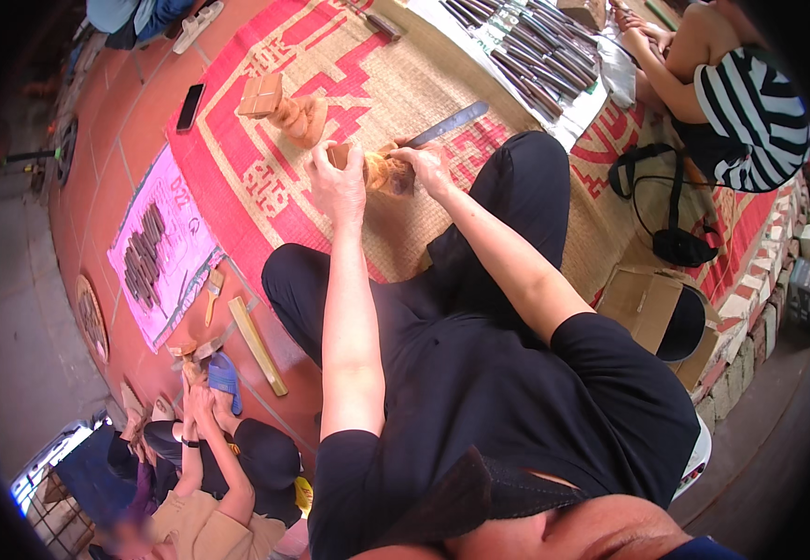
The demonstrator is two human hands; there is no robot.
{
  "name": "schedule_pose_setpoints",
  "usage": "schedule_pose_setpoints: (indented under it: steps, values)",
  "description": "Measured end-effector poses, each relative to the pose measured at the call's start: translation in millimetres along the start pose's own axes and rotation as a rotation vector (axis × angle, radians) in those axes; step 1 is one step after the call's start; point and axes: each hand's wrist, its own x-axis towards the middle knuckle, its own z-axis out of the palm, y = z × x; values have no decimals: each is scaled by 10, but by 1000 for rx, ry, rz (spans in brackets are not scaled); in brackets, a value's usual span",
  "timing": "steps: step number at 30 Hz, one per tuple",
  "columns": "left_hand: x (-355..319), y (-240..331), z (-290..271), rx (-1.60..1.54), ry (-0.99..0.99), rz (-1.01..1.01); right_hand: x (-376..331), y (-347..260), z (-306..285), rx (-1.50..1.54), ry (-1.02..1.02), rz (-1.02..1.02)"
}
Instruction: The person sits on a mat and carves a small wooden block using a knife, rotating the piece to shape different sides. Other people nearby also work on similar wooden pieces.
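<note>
Between my hands is a carved block of brown wood (385, 175), lying sideways above the mat. My left hand (338, 187) grips its squared left end, thumb and fingers curled round it. At the other end, my right hand (430, 170) has its fingers closed on the darker carved part. Just beyond my right hand, a long flat grey blade (450, 123) lies on the mat; its near end is partly hidden. A second carved wooden figure (300, 119) with a square base (260, 95) lies a little farther off to the left.
I sit on a red-patterned woven mat (265, 219). Many carving tools (545, 56) lie on white sheets at far right; more lie on a pink sheet (181, 266) at left. A phone (190, 107), a black bag (683, 246) and a cardboard box (638, 303) lie around. Other people sit nearby.
</note>
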Motion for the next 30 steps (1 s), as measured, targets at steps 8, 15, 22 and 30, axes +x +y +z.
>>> schedule_pose_setpoints:
  steps: [8,15,22,30]
  values:
    - [-23,38,26,10,2,38,51,174,11,-58,46,-117]
    - [-9,57,15,31,-14,10,11,60,50,-64,9,-86]
    - [-10,56,35,19,-4,45,53,49,-64,-50,19,-48]
    - [-21,90,43,35,1,31,22,87,44,-135,38,-127]
